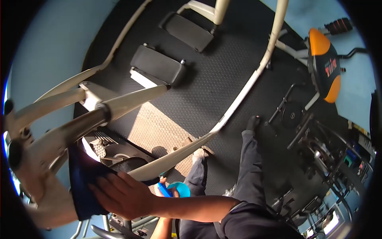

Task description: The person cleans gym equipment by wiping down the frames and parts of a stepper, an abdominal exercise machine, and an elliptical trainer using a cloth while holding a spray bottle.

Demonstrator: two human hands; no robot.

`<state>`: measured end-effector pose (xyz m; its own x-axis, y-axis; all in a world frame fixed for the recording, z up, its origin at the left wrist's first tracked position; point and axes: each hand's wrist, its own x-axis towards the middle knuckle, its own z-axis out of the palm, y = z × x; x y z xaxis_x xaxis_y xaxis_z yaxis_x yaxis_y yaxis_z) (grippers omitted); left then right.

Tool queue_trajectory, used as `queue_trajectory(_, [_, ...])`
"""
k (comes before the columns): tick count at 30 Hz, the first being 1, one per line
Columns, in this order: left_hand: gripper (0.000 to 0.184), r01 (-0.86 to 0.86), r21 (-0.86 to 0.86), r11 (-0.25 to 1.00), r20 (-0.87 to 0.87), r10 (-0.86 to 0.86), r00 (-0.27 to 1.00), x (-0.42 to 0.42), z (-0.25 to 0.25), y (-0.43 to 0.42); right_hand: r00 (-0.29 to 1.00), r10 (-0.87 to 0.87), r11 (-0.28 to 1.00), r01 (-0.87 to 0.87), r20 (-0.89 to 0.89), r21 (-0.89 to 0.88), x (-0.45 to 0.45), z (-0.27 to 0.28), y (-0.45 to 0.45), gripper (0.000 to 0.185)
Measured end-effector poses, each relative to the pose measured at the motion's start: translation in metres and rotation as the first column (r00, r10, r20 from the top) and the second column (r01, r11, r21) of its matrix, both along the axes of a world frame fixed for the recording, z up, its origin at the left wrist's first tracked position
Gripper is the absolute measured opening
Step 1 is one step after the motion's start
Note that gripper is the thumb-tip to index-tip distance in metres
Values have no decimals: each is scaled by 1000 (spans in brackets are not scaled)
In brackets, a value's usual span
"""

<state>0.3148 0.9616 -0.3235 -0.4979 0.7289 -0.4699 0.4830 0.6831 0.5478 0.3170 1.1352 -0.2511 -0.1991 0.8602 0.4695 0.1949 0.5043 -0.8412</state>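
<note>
The fingers of your right hand (129,197) are curled over a dark navy-blue cloth (81,187), which you hold against the cream-coloured tubular metal frame (135,99). Your left hand (175,192), partly hidden behind your right forearm, has its fingers closed around a teal spray bottle with a blue trigger head (182,189), above the black textured rubber floor (215,83).

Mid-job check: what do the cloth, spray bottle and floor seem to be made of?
Cloth: soft fabric, matte dark blue, judging by how it drapes and bends; the fibre is unclear.
Spray bottle: probably smooth moulded plastic, going by its evenly coloured teal body and bright blue head.
Floor: likely rubber matting, dark and textured, with a repeating pattern that shows where light falls.
</note>
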Motion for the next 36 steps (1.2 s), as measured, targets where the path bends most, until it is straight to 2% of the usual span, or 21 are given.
queue_trajectory(2, [53,-172,-501,848,-93,145,985,-2,-18,10,999,-46,999,46,24,-17,24,-48,-8,46])
queue_trajectory(3, [53,-157,-521,839,-94,126,988,-11,-33,-6,999,7,999,-5,40,-37,39,-77,-16,46])
queue_trajectory(4, [53,301,-253,920,-139,-342,929,-26,-46,-35,997,64,996,-61,51,-58,53,-107,-27,46])
queue_trajectory(5, [53,722,-3,692,-301,-689,659,-35,-60,-50,991,103,993,-97,90,-72,65,-143,-41,46])
queue_trajectory(6, [56,655,237,718,-241,-609,756,-33,-71,-36,982,144,987,-133,125,-92,76,-177,-52,48])
queue_trajectory(8, [57,84,103,991,395,-118,911,-42,-94,-90,973,202,964,-178,112,-197,110,-244,-72,54])
queue_trajectory(9, [60,316,-5,949,26,-316,948,-34,-101,-67,956,238,956,-199,173,-216,125,-281,-82,59])
queue_trajectory(10, [55,345,-19,938,-14,-346,938,-43,-114,-90,933,276,945,-221,230,-240,140,-313,-93,64])
queue_trajectory(11, [58,-88,-85,992,169,102,980,-37,-120,-92,926,299,938,-241,230,-251,153,-338,-98,70])
queue_trajectory(12, [61,-494,-215,842,290,538,791,-29,-124,-92,917,327,928,-266,230,-260,166,-361,-103,75])
queue_trajectory(13, [63,-58,-52,997,146,66,987,-30,-129,-90,909,381,892,-312,171,-326,176,-383,-107,79])
queue_trajectory(14, [65,420,23,907,-56,-418,907,-28,-134,-86,896,430,850,-362,107,-383,187,-401,-111,84])
queue_trajectory(15, [63,380,-13,925,-29,-380,925,-17,-136,-80,830,556,705,-444,43,-554,201,-403,-103,88])
queue_trajectory(18, [61,201,-137,970,19,-200,980,30,-142,-36,892,447,707,-307,66,-637,234,-425,-106,85])
queue_trajectory(20, [60,258,-26,966,-4,-258,966,49,-153,-29,864,485,641,-245,137,-727,259,-457,-123,75])
queue_trajectory(24, [56,-89,-126,988,93,101,991,94,-170,-18,397,728,648,-134,559,-749,313,-524,-104,45])
queue_trajectory(26, [54,-8,-95,995,167,24,986,107,-175,-15,403,606,779,-124,686,-615,320,-546,-95,30])
queue_trajectory(28, [52,89,-101,991,195,-68,979,115,-172,-8,437,554,751,104,708,-652,307,-533,-95,24])
queue_trajectory(32, [51,131,-124,984,239,-98,966,129,-169,6,767,151,450,508,624,-734,275,-524,-138,29])
queue_trajectory(34, [60,250,-115,961,221,-220,950,127,-168,11,741,72,341,611,668,-714,285,-540,-128,37])
queue_trajectory(36, [58,221,-84,972,224,-198,954,133,-166,20,699,-114,465,665,706,-584,305,-558,-94,38])
